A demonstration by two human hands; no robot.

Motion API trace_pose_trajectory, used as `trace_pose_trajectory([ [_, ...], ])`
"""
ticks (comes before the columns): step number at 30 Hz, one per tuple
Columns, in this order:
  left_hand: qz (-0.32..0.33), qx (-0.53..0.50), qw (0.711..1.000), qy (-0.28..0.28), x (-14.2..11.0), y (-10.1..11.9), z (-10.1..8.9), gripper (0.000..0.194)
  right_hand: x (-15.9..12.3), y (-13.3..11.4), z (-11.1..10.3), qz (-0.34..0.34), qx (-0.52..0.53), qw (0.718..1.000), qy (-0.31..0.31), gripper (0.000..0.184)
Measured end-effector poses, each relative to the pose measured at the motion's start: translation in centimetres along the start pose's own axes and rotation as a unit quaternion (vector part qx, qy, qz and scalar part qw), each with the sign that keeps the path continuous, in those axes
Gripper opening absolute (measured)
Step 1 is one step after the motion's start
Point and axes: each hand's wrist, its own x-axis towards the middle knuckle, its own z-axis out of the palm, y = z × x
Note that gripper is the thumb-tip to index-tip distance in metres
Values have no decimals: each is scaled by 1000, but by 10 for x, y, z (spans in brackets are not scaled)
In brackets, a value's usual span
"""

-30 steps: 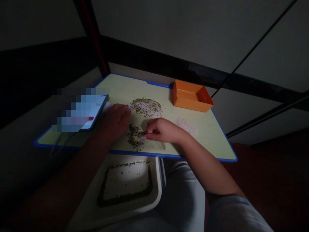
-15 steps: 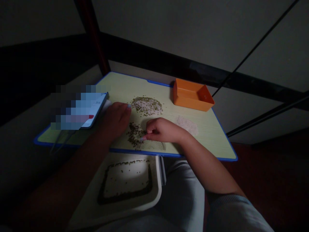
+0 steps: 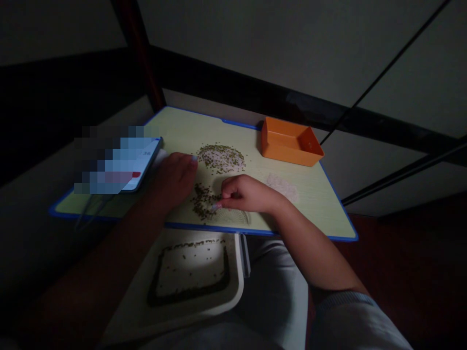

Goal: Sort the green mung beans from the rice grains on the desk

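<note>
Grains (image 3: 202, 200), small, dark and seed-like, lie near centre on the pale-yellow, blue-edged tabletop (image 3: 324, 214), apparently for easy reach; the right hand (image 3: 246, 193) presses its fingertips together there, any catch hidden. Whether the left hand (image 3: 177, 181) is spread, I cannot tell.

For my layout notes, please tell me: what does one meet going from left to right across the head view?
Device with lit screen, left hand, pile of mixed green and pale grains, orange box.
</note>
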Motion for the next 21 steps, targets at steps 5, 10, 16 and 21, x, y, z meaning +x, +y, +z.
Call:
trace_pose_trajectory([
  [5, -6, 0, 1000, -4, -1, 4, -2, 44, 0, 1, -1, -1, -7, 1000, 2, 47],
  [10, -4, -10, 1000, -9, -2, 5, -3, 40, 0, -2, 0, 2, -10, 1000, 0, 48],
  [16, -13, -14, 1000, -10, 0, 3, -2, 41, 3, -4, 4, -5, -10, 1000, -3, 49],
  [21, -7, -16, 1000, -13, 0, 6, -3, 43, 3, -4, 6, -13, -1, 1000, -7, 50],
])
